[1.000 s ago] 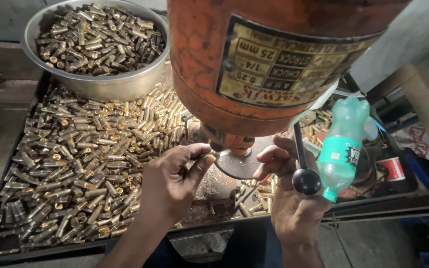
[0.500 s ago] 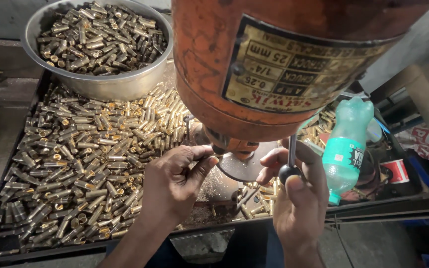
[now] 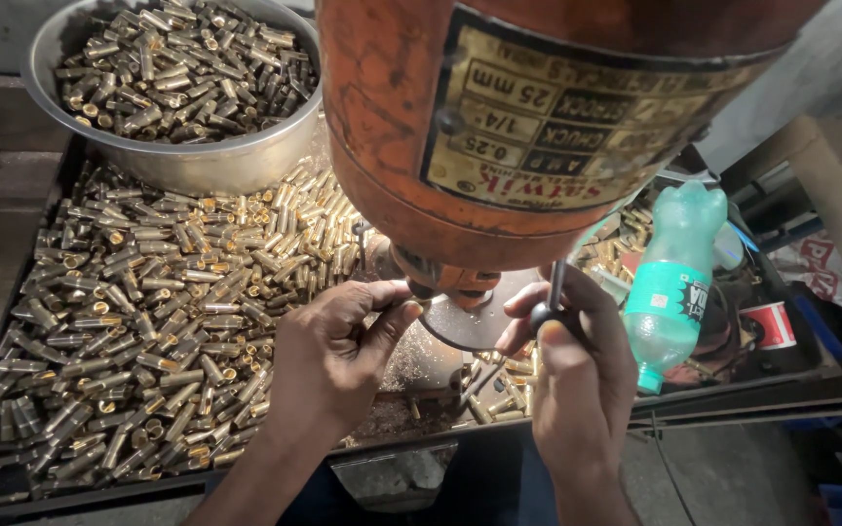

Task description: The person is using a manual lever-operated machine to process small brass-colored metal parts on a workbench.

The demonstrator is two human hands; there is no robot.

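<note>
Gripping the upright, black-knobbed lever [image 3: 550,304], the right hand [image 3: 577,375] works beside the left hand [image 3: 338,356], pinched closed under the orange drill press [image 3: 499,127], above a casing-strewn tray surface [image 3: 138,321].

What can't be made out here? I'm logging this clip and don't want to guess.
- Head view: the machine's orange housing hides the tool tip and whatever sits under it.
- Left hand: its fingertips reach under the housing; what they pinch is too small to tell.
- Right hand: its grip covers most of the black knob of the lever.
- Green bottle: its base is hidden behind the tray's rim.
</note>
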